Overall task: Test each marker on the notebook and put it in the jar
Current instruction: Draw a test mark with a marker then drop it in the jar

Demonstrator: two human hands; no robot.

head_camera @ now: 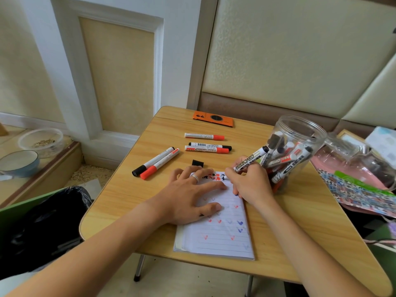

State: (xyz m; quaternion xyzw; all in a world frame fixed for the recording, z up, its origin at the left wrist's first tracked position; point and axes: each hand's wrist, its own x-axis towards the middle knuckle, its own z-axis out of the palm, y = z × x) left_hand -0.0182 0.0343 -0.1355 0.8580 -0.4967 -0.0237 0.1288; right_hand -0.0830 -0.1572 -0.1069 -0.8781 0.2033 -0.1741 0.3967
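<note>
On the small wooden table (pixel 289 221), mid-test: right hand (pixel 249 183) has its fingers curled round a black whiteboard marker (pixel 250 161), tip down at the far right corner of the notebook (pixel 216 230), barrel leaning away to the far right toward the jar (pixel 293 151). Tip itself hidden behind the fingers, so contact with the page can't be confirmed. Left hand (pixel 192 194) lies flat, fingers spread, pressing the page; holds nothing, ring on one finger. Loose black cap (pixel 197 163) sits just beyond the left fingertips. Five capped markers wait on the far left part of the table: a black and red pair (pixel 156 163) lying diagonal, a stacked black and red pair (pixel 209 147), and a single red (pixel 204 136) farther back. Jar stands right of the notebook, already holding several markers. Orange phone (pixel 213 118) at the far edge.

To do it well: keep the flat palm steady so the page doesn't slide, make a short mark in blank space beside the existing scribbles, light pressure. Recap with that black cap before dropping it in the jar, probably, or it dries out.
</note>
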